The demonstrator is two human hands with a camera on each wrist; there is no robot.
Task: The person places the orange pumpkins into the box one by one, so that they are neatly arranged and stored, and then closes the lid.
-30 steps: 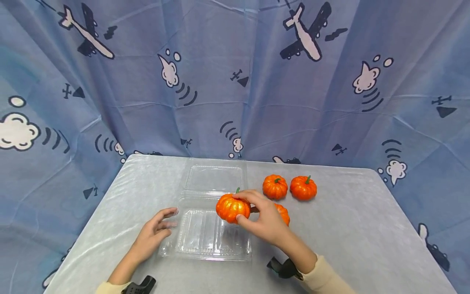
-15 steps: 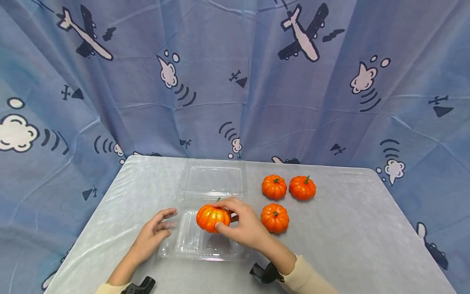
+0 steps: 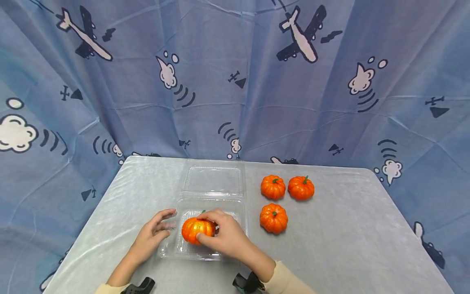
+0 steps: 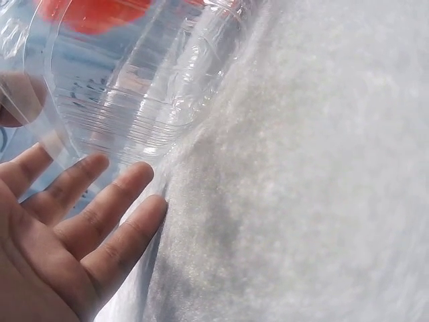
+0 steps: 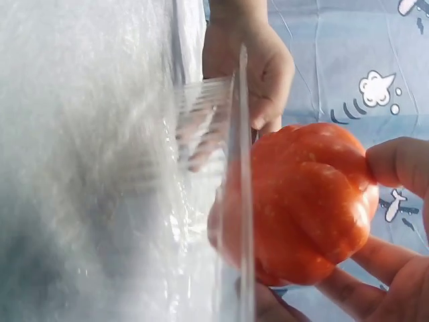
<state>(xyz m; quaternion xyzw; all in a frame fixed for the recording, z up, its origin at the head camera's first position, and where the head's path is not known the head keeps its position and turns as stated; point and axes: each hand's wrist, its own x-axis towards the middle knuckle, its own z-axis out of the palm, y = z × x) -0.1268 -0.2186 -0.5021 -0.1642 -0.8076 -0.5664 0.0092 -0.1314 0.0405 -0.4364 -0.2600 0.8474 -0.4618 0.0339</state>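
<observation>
In the head view my right hand [image 3: 227, 234] grips a small orange pumpkin [image 3: 194, 231] with a green stem, over the left part of a clear plastic clamshell container [image 3: 235, 206]. The right wrist view shows thumb and fingers round the pumpkin [image 5: 301, 208], whose lower side is behind the container's clear rim [image 5: 245, 201]. My left hand [image 3: 151, 233] stays at the container's left side, fingers spread and holding nothing. Seen from the left wrist, the fingertips of the left hand [image 4: 87, 228] are right at the ribbed plastic wall [image 4: 127, 121].
Three more orange pumpkins stand right of the container: one at the back [image 3: 273, 187], one beside it [image 3: 301, 188] and one nearer [image 3: 273, 219]. The container's lid [image 3: 213, 179] lies folded back behind its base. A blue patterned curtain [image 3: 205, 81] hangs behind the white-covered table [image 3: 349, 228].
My right hand has carried the pumpkin left and lower, from the container's right side into the left part of its base. The left hand has stayed in place.
</observation>
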